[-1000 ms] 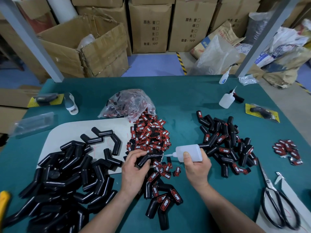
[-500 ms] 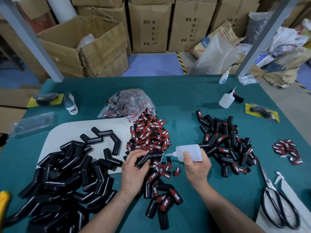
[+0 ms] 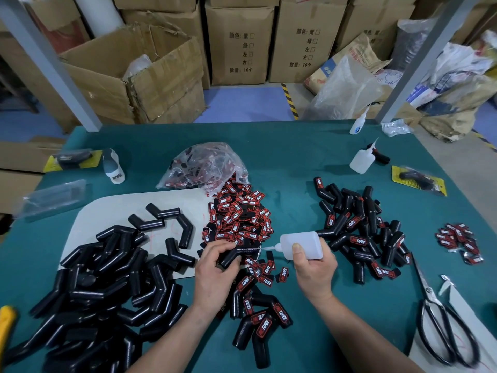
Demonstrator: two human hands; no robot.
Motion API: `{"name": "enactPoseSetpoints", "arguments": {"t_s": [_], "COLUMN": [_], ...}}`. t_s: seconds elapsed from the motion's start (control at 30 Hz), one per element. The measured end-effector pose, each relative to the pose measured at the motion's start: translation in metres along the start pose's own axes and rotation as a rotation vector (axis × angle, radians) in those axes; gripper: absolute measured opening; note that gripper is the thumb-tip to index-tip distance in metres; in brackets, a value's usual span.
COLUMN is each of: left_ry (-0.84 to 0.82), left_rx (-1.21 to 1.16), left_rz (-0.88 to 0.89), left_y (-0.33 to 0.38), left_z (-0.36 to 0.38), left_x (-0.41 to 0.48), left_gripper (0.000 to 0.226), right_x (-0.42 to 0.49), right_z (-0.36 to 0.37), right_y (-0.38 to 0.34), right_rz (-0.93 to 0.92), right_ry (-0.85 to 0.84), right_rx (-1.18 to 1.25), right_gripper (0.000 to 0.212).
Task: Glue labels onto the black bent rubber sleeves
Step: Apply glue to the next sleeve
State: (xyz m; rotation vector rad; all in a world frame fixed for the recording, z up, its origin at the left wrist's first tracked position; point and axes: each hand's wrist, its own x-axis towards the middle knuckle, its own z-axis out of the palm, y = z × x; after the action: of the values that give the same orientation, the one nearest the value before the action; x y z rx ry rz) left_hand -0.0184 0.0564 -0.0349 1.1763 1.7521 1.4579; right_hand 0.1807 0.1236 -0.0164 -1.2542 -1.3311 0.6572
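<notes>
My left hand [image 3: 215, 273] grips a black bent rubber sleeve [image 3: 236, 254] just above the table. My right hand [image 3: 313, 270] holds a white glue bottle [image 3: 301, 244] on its side, its nozzle tip at the sleeve's right end. Behind the sleeve lies a heap of red-and-black labels [image 3: 238, 214]. A big pile of unlabelled sleeves [image 3: 102, 286] covers the left. Labelled sleeves lie in a pile on the right [image 3: 360, 227] and in a small group near me [image 3: 258, 316].
A bag of labels [image 3: 204, 165] sits behind the heap. Two more glue bottles [image 3: 360, 160] stand at the back right. Scissors [image 3: 441, 324] lie at the right edge, by a small cluster of labels [image 3: 457, 238]. A white board [image 3: 113, 211] lies under the left pile.
</notes>
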Motion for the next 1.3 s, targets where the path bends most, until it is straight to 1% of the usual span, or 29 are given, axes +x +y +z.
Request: {"name": "enactPoseSetpoints", "arguments": {"t_s": [0.13,0.2,0.33,0.47,0.63,0.77,0.83,0.9,1.0,1.03,1.17,1.3], "left_ry": [-0.017,-0.014,-0.012,-0.007,-0.018,-0.002,0.017,0.026,0.027,0.022,0.002,0.005], "left_rx": [-0.005,-0.013,-0.021,-0.024,-0.005,0.021,0.045,0.047,0.04,0.033,0.015,-0.012], "left_rz": [-0.008,-0.002,-0.022,-0.025,-0.007,0.034,0.062,0.052,0.039,0.032,0.018,0.012], "left_y": [0.0008,0.0009,0.0016,0.0026,0.0008,0.0002,0.0001,-0.0003,-0.0015,-0.0016,-0.0009,0.0018], "left_z": [0.0003,0.0003,0.0,-0.0004,-0.0001,0.0002,0.0012,0.0016,0.0011,0.001,0.0004,-0.0001], "left_x": [-0.001,-0.0012,-0.0008,-0.0004,-0.0005,0.0005,0.0011,0.0013,0.0011,0.001,0.0004,-0.0001], "left_gripper": [0.041,0.041,0.039,0.041,0.041,0.041,0.045,0.05,0.049,0.048,0.043,0.044], "right_x": [-0.0001,-0.0003,0.0,-0.0002,-0.0005,-0.0004,-0.0006,-0.0008,-0.0003,0.0001,-0.0004,0.0005], "right_z": [0.0001,-0.0001,0.0002,0.0006,-0.0005,0.0003,0.0009,0.0007,0.0007,0.0006,0.0004,0.0], "right_y": [-0.0003,0.0,0.0018,0.0008,0.0007,0.0038,0.0036,0.0033,0.0034,0.003,-0.0007,-0.0003], "right_rz": [-0.004,-0.011,-0.017,-0.014,-0.007,0.008,0.02,0.012,0.022,0.028,0.007,0.0], "right_ry": [0.004,0.006,-0.01,-0.011,0.0,-0.003,0.001,0.0,0.012,0.015,0.009,0.015], "right_rx": [0.01,0.015,0.013,0.021,0.044,0.027,0.02,0.015,0.021,0.024,0.035,0.038], "right_gripper": [0.034,0.033,0.037,0.029,0.031,0.045,0.044,0.039,0.046,0.046,0.024,0.023]}}
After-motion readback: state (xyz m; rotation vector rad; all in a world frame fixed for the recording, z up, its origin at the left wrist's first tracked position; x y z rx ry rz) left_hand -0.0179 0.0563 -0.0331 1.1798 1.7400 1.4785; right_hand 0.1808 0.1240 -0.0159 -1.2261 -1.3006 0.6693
